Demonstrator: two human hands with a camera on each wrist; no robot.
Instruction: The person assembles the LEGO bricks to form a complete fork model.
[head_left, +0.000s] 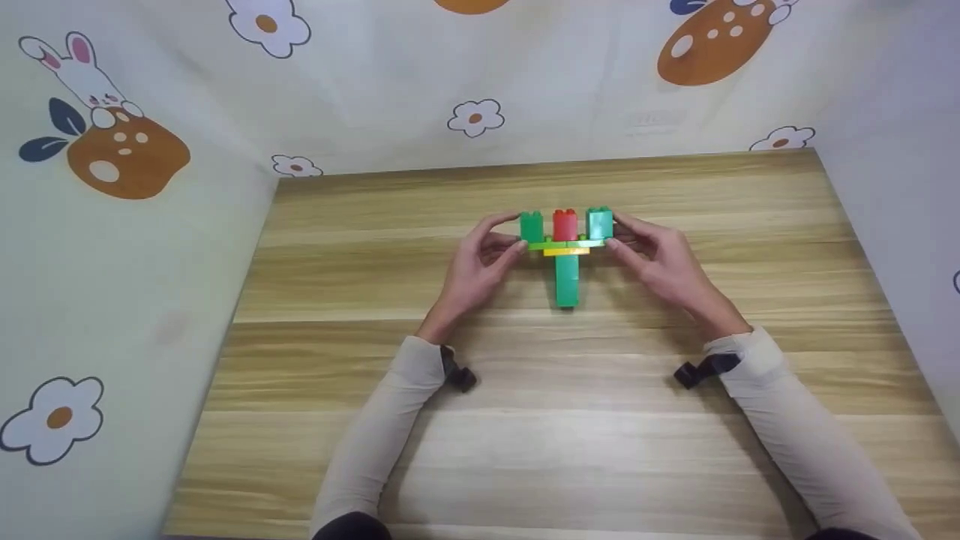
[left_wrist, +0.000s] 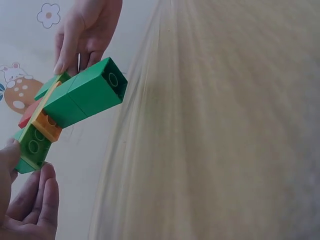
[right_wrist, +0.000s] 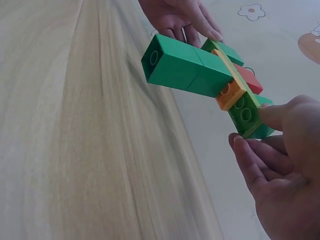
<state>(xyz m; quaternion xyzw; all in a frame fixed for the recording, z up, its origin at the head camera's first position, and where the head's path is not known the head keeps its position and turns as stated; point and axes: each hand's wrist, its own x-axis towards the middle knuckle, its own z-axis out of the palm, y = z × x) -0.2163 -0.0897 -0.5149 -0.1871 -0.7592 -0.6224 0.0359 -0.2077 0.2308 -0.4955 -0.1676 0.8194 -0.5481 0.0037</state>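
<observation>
Both hands hold one toy brick assembly between them, above the table. My left hand [head_left: 478, 262] pinches its left end with thumb and fingers, and my right hand [head_left: 664, 259] pinches the right end. A red brick [head_left: 565, 225] stands between a left green brick [head_left: 531, 226] and a right green brick [head_left: 600, 223] on a flat light-green layer [head_left: 536, 246]. Beneath that lies a yellow-orange plate [left_wrist: 47, 127], with a green column [right_wrist: 187, 67] of two stacked bricks joined under it. The column's hollow end shows in both wrist views.
A wood-grain table [head_left: 570, 450] spreads below the hands. Behind it hangs a pale wall covering [head_left: 390, 90] with flower, fruit and rabbit prints. Black wrist straps [head_left: 459, 371] sit at both cuffs.
</observation>
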